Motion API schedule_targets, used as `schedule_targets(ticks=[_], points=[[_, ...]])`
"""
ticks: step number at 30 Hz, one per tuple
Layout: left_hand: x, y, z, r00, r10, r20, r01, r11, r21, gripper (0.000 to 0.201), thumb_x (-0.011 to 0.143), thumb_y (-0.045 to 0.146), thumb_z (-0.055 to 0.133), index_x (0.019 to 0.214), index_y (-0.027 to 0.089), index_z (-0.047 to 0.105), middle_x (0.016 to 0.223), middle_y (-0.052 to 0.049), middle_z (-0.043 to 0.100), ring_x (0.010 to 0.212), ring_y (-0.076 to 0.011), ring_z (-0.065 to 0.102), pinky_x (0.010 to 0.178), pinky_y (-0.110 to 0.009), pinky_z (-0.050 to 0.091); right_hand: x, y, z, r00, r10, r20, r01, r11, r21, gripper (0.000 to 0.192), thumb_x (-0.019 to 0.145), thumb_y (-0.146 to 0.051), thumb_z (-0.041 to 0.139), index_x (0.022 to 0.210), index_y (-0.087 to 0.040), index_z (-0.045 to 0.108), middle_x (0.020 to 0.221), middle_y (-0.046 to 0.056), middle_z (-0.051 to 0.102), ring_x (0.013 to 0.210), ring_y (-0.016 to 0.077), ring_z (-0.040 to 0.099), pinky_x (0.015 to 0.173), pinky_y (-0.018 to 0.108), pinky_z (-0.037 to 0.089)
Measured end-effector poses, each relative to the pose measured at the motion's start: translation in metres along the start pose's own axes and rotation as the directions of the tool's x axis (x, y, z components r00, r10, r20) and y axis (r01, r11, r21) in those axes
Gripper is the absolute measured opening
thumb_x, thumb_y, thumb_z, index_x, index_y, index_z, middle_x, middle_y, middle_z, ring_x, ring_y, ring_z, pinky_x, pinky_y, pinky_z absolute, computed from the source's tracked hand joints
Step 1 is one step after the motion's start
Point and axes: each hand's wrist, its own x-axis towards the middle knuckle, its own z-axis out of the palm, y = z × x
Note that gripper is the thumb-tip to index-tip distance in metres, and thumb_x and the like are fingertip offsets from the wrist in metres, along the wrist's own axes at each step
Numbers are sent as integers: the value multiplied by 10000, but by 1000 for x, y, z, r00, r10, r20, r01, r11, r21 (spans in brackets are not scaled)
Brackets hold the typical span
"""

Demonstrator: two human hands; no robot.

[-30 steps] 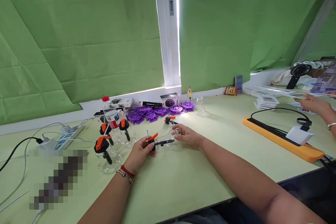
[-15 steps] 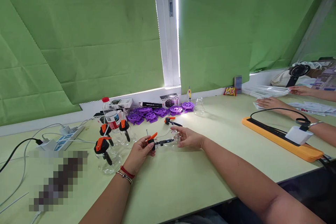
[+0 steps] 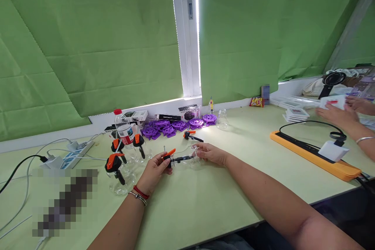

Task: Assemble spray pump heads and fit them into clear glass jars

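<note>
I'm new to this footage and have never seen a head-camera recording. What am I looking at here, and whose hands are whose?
There is no machine: one camera sits on a person's head, looking forward and down at a pale green table. The two arms coming from the bottom edge are that person's own. The left hand grips an orange-and-black clamp fixed on a clear glass piece, which the right hand steadies at its other end. Nearby stand more clamped glass pieces, a water bottle and purple plastic parts. The hands at far right belong to a co-worker handling white packets.
</note>
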Motion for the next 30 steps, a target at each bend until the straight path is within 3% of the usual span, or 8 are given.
schedule_targets(ticks=[6, 11, 15, 18, 22, 30], points=[[-2, 3, 1, 1000, 12, 5, -12, 999, 35, 669, 600, 418, 755, 1156, 127, 524, 771, -13, 629, 616, -142, 614, 664, -356, 552, 1, -1, 2, 998, -23, -55, 19, 996, -87, 501, 814, -630, 456, 929, -168, 611, 731, 23, 586, 553, 98, 430, 505, 243, 310], [-2, 1, 1, 999, 28, 16, -28, 999, 38, 634, 643, 427, 727, 1158, 165, 466, 733, 7, 621, 613, -145, 619, 664, -357, 546, 3, 3, 7, 993, 27, -118, -30, 999, -25, 562, 817, -653, 416, 1030, -169, 607, 644, 1, 536, 488, 90, 378, 471, 242, 316], [0, 1, -1, 999, 44, 17, -45, 999, 22, 514, 677, 422, 701, 1079, 190, 478, 722, 17, 621, 626, -138, 623, 678, -340, 539, 0, -1, 8, 993, 11, -122, 5, 991, 130, 664, 780, -559, 572, 1331, -243, 380, 932, 48, 575, 594, 95, 486, 516, 236, 394], [1, 1, -2, 998, 60, 24, -61, 998, 18, 453, 670, 425, 703, 1001, 186, 505, 716, 13, 627, 631, -136, 623, 681, -331, 536, -4, -6, 5, 999, -37, -40, 44, 982, 181, 814, 663, -374, 757, 1353, -297, 332, 1133, 68, 514, 686, 88, 503, 609, 245, 442], [1, 1, -1, 997, 69, 21, -70, 997, 27, 453, 641, 428, 722, 960, 179, 519, 688, 16, 622, 612, -138, 617, 658, -330, 538, -4, -6, 2, 998, -62, -17, 64, 980, 187, 812, 597, -266, 803, 1305, -283, 406, 1139, 57, 503, 671, 62, 474, 690, 258, 457], [-1, 2, 0, 996, 88, -9, -88, 996, 21, 496, 604, 439, 745, 953, 163, 525, 652, 17, 623, 590, -141, 620, 642, -333, 542, -3, -6, 5, 1000, 7, -12, -4, 976, 219, 773, 631, -306, 779, 1309, -269, 410, 1052, 44, 534, 690, 78, 508, 640, 243, 462]])
